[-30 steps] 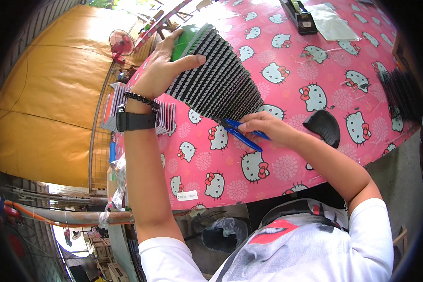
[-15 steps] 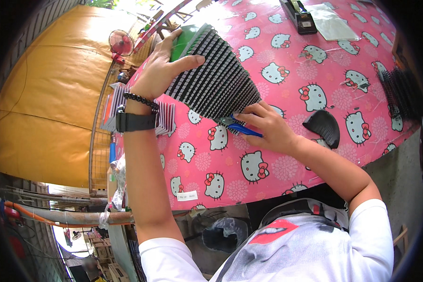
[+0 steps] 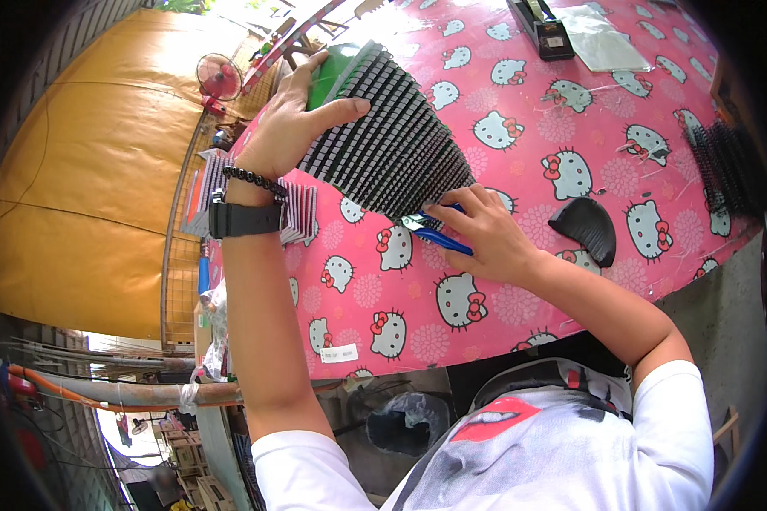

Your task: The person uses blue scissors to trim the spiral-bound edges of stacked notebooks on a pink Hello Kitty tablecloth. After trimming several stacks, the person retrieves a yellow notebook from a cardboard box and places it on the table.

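My left hand (image 3: pixel 285 128) grips the upper left edge of a panel (image 3: pixel 392 128) covered in rows of small grey blocks with dark gaps, its thumb across the front. A smooth green part (image 3: pixel 331 75) of the panel shows by the fingertips. The panel is held tilted above the table. At its lower corner, my right hand (image 3: pixel 483 230) is closed round a pair of blue-handled pliers (image 3: pixel 443 239). The metal jaws reach the panel's bottom edge; whether they bite on it is too small to tell.
A pink patterned cloth (image 3: pixel 516 305) covers the table. On it lie a curved black piece (image 3: pixel 585 232), a stack of black bristly strips (image 3: pixel 724 166), a tape dispenser (image 3: pixel 544 30) and a clear plastic bag (image 3: pixel 603 41). Similar grey panels (image 3: pixel 301 213) stand behind my left wrist.
The pliers have turned slightly at the panel's lower corner, and their handles look more spread. My right hand shifts a little; my left hand and the panel stay nearly still.
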{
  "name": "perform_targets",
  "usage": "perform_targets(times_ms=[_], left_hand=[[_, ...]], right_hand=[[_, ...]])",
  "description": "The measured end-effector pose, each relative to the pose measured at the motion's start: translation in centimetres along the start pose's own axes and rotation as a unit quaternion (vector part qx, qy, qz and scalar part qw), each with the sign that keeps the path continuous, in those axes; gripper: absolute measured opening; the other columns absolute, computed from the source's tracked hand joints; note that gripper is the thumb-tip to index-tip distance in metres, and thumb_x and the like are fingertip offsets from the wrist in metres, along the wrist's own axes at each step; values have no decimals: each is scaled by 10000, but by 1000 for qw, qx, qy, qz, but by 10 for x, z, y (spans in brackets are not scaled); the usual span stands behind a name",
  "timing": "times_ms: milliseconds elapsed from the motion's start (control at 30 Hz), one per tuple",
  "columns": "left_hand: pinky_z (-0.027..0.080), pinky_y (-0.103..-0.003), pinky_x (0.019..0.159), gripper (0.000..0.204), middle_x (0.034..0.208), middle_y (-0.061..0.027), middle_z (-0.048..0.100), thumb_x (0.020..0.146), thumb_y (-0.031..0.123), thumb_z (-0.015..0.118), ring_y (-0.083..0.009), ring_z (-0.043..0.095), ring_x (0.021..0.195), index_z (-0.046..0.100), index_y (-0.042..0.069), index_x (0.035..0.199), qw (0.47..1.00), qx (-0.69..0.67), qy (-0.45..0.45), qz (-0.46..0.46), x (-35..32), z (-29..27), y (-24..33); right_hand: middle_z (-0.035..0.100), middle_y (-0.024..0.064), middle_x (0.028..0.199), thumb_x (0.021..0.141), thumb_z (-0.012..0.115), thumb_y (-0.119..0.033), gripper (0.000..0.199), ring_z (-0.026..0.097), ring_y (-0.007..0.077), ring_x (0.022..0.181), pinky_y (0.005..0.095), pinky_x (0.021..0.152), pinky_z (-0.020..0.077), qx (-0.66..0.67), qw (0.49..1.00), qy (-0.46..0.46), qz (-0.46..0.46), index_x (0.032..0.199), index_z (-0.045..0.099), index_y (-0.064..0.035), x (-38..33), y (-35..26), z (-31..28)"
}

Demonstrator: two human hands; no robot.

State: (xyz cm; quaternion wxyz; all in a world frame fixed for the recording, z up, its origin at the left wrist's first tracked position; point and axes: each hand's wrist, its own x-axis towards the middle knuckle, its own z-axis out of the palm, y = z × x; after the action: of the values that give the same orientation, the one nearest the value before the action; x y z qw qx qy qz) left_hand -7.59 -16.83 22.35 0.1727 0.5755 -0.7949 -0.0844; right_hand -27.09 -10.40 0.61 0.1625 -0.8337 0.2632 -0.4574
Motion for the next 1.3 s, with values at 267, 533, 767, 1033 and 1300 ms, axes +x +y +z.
perform_targets(times_ms=[267,533,767,1033,1300], left_hand=[[278,-374,1057,1013,1364,-262,371,651,599,655,-345,349,1286,332,-34,1374,1000,-1,8,6,-1,0,-2],[275,-374,1059,997,1362,-260,375,659,588,661,-340,347,1289,340,-33,1369,1000,-8,3,6,-1,1,-3],[279,-371,1056,993,1357,-259,380,664,592,657,-337,353,1283,342,-37,1366,1000,-7,-2,2,-2,-1,-3],[277,-371,1060,1012,1367,-256,374,657,594,666,-331,348,1290,334,-42,1370,1000,4,-1,-1,-1,-1,-1],[308,-366,1035,1007,1321,-256,415,646,556,694,-326,394,1250,334,-53,1363,1000,-9,16,-1,-7,0,5]], right_hand=[[495,113,1073,691,675,-183,512,470,279,991,425,858,401,-37,999,11,-27,1181,560,-91,0,5,2],[575,95,956,785,632,-158,332,576,193,841,358,744,483,466,819,-155,296,1088,604,-25,8,7,-3],[549,130,966,725,671,-222,430,538,288,922,406,832,440,187,973,-49,128,1099,583,-30,-3,-3,1],[538,133,992,695,684,-204,444,512,303,941,404,835,426,-38,999,5,-11,1099,584,-49,-3,-4,2],[545,140,988,721,693,-213,394,528,288,943,382,797,447,467,805,-162,329,1064,601,-45,-6,7,11]])
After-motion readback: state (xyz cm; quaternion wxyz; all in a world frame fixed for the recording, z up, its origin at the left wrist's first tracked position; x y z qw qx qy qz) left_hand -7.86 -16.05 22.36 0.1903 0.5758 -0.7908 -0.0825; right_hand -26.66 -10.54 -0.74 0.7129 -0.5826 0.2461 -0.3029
